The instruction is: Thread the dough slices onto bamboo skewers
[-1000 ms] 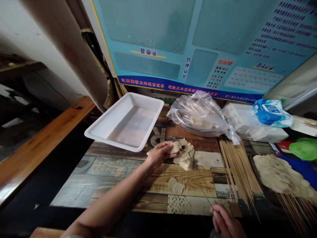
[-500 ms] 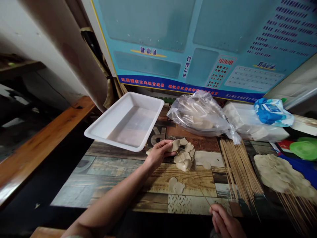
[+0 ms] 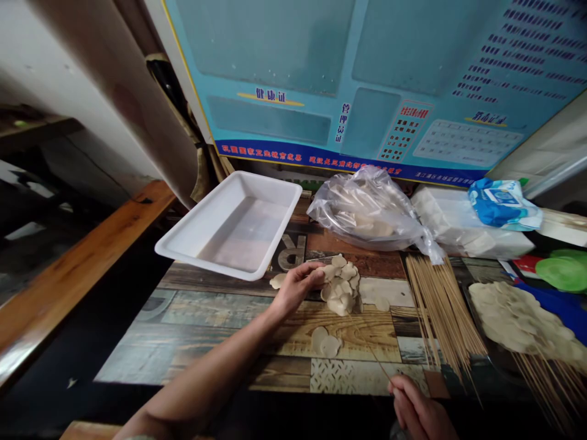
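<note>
My left hand (image 3: pixel 299 287) reaches across the table, its fingers pinched on a pale round slice at the left edge of a small heap of slices (image 3: pixel 343 285). At the bottom edge, my right hand (image 3: pixel 415 410) is closed on the near end of a thin bamboo skewer (image 3: pixel 367 343). The skewer runs up and left, its tip lying in the heap. Two loose slices (image 3: pixel 325 343) lie on the table between my hands.
An empty white plastic tray (image 3: pixel 232 223) overhangs the table's far left. A clear plastic bag (image 3: pixel 371 211) holding more slices lies behind the heap. A bundle of bamboo skewers (image 3: pixel 438 311) and a tray of skewered slices (image 3: pixel 523 321) sit at right, with a blue packet (image 3: pixel 499 205).
My left hand has dropped slightly onto the heap's edge with its slice. The skewer tip has pushed further into the heap. My right hand has barely moved.
</note>
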Motion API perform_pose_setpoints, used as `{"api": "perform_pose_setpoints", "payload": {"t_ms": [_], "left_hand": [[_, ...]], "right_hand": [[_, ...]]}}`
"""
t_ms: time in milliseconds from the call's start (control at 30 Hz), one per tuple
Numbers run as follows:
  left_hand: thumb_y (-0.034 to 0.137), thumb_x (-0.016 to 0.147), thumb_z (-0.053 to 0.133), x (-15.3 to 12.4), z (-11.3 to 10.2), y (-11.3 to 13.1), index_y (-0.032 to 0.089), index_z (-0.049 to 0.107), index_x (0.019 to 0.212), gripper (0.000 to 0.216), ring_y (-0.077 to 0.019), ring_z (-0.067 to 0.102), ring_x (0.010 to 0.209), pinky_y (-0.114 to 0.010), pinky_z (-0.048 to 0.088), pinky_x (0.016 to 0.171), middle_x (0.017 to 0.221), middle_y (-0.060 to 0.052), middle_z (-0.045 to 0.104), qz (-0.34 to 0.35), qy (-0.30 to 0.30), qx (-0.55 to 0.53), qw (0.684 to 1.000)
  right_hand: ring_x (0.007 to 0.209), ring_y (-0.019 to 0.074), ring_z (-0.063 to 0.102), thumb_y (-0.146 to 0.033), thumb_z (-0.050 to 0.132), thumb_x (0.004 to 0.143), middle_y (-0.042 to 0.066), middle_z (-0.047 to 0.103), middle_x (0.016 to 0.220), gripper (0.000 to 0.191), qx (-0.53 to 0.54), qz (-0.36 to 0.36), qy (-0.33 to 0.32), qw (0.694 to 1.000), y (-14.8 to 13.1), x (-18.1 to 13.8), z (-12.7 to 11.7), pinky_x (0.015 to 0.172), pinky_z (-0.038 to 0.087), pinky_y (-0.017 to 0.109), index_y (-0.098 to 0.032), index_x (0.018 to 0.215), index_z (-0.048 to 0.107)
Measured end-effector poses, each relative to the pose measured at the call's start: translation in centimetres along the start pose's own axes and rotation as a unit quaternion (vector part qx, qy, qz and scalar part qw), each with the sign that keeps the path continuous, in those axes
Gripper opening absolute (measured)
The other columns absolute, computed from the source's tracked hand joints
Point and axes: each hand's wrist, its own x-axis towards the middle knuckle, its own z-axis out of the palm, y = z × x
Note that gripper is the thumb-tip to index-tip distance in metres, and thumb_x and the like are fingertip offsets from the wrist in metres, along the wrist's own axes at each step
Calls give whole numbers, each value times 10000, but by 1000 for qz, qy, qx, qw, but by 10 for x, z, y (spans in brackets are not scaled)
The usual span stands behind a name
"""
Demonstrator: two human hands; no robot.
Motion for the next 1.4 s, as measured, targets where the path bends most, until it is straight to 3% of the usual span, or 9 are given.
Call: {"api": "perform_pose_setpoints", "payload": {"t_ms": [133,300,467,700,833,933,1067,1233,1400], "left_hand": [[243,604,793,2,-2,4,122,656,876,328,-142,640,680,-307,553,698,763,-28,672,-79,-6,-90,993],[214,592,800,-1,0,4,118,664,875,328,-155,659,709,-304,548,723,780,-41,686,-95,-23,-113,989],[278,582,803,-2,2,-2,134,663,881,360,-146,637,684,-298,524,706,762,-26,686,-48,-2,-71,996],[335,649,742,-8,7,-8,142,676,910,331,-134,576,716,-237,448,677,782,-18,662,74,32,83,993],[296,659,747,-10,10,-11,169,553,1160,552,-74,496,549,-187,397,565,570,68,546,36,8,51,998],[310,639,767,-9,10,-10,146,607,993,422,-63,501,526,-176,405,533,586,52,553,-44,-3,-28,999],[275,583,806,-10,10,-8,122,650,813,318,-129,608,643,-272,505,647,745,-26,644,-151,-58,-97,982],[243,585,809,-13,10,-11,114,685,861,329,-143,628,666,-282,514,679,757,-42,673,-162,-107,-80,978],[305,658,764,-13,11,-15,79,695,864,314,-144,625,647,-273,509,666,774,-88,687,-148,-80,-106,980]], "right_hand": [[510,129,565,-385,253,967,-40,536,574,281,-12,-17,-6,1000,12,-1,3,550,455,207,-243,905,487],[501,134,577,-404,248,966,-33,553,578,321,-18,-4,14,1000,12,0,8,528,463,213,-233,915,515],[455,129,569,-411,268,963,-25,577,569,322,-19,-13,33,999,12,2,10,488,467,211,-227,909,527],[479,115,593,-308,296,970,-46,576,567,219,-57,-81,62,993,8,5,12,530,479,185,-237,944,501],[494,118,585,-286,277,973,-46,555,578,223,-62,-82,62,993,-1,7,12,542,476,193,-236,929,490],[504,120,583,-285,259,974,-44,552,593,234,-56,-68,47,995,-4,6,10,546,471,201,-236,930,484],[467,111,561,-301,248,973,-46,547,599,256,-38,-29,4,999,-5,3,8,488,438,198,-238,894,483],[515,120,584,-308,244,975,-45,541,593,257,-16,-20,-8,1000,-1,2,11,550,460,203,-233,932,486],[511,119,570,-301,250,977,-48,531,577,250,-26,-35,-9,999,4,3,13,564,454,200,-227,972,489]]}}
